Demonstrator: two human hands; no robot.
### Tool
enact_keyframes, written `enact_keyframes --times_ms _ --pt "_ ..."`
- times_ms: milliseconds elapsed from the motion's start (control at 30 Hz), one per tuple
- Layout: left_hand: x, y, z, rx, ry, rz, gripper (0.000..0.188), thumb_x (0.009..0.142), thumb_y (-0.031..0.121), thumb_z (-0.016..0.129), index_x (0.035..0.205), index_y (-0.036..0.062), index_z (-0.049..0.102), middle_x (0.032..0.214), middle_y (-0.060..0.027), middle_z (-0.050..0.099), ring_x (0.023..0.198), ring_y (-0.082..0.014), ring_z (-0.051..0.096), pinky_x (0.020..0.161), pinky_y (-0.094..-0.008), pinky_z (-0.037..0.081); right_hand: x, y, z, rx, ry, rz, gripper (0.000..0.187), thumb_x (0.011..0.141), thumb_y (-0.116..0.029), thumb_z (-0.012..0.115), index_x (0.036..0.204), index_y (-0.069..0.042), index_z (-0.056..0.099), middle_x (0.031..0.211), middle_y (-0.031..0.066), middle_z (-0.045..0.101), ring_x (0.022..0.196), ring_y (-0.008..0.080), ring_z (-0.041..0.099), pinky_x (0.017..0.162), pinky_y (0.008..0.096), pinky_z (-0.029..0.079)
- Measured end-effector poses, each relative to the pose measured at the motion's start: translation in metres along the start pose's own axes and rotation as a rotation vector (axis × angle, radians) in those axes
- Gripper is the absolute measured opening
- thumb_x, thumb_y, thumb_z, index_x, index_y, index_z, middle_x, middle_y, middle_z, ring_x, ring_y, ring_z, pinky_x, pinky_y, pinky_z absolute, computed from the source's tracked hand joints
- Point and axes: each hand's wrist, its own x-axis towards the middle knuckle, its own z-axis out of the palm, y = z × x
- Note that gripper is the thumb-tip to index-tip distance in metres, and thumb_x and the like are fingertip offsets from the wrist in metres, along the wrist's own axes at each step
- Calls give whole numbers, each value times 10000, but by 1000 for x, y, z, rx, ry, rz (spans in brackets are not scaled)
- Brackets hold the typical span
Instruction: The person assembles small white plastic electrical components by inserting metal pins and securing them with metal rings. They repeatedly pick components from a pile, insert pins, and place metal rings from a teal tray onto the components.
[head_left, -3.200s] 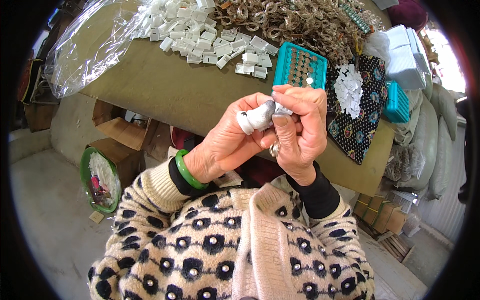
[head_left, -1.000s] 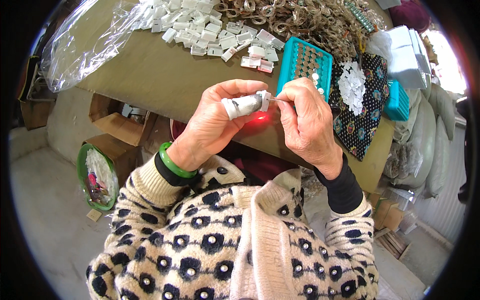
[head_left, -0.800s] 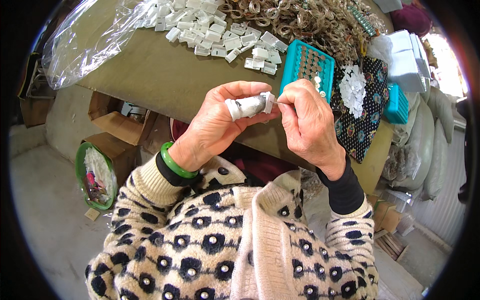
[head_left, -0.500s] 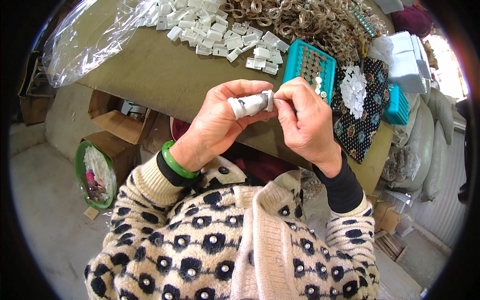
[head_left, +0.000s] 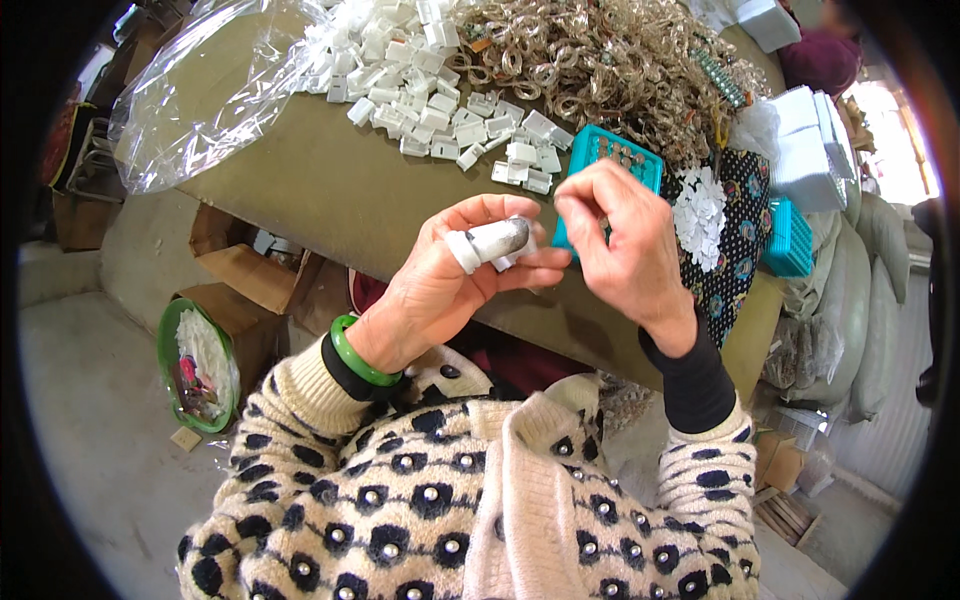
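My left hand [head_left: 430, 260] is closed around a small white plastic piece [head_left: 507, 262], mostly hidden behind the thumb. That thumb is covered with a white wrap [head_left: 490, 243], dark and smudged at the tip. To its right, my right hand [head_left: 640, 250] is raised apart from it, thumb and forefinger pinched together; whatever may be between them is too small to make out. Just behind the right hand is a teal plastic tray [head_left: 585, 150] with rows of round metal discs [head_left: 622, 152], partly covered by the hand.
White plastic cases [head_left: 430, 115] lie heaped at the far side of the table [head_left: 320, 190], beside coiled clear wires [head_left: 600, 70]. White paper-like pieces [head_left: 700, 220] lie on patterned cloth [head_left: 748, 185] at right. Clear plastic film [head_left: 215, 100] hangs over the left edge; a green basket [head_left: 168, 350] stands below.
My right hand has drawn away from the left hand, its fingertips now higher and apart from the piece. The left hand has turned, tipping the wrapped thumb.
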Motion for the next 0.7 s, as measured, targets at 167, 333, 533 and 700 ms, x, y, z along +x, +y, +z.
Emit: enact_keyframes --times_ms 167,333,533,700 --pt "3 7 1 40 19 -35 201 927 185 694 1061 64 606 960 -78 628 785 -205 659 668 -364 594 40 40 16 -913 25 -217 50 776 -114 637 771 -65 635 800 69 596 763 231 594 675 373 434" --pt "12 12 4 4 117 16 91 897 26 674 975 42 632 907 -71 658 710 -185 679 613 -341 593 59 52 35 -1015 -27 -156 46 764 -99 642 737 -63 641 774 72 603 770 226 612 683 380 438" --pt "22 26 -3 88 144 92 193 901 116 714 1070 41 659 799 -74 648 675 -158 630 567 -270 518 57 33 10 -419 83 -87 79 790 -30 637 737 -28 577 728 127 596 708 306 613 623 398 454" --pt "20 19 3 282 149 161 321 907 80 691 1213 -1 644 894 -89 681 670 -132 636 579 -259 534 36 6 -2 253 -152 409 115 833 -58 630 762 31 614 665 119 663 579 126 591 548 311 472"
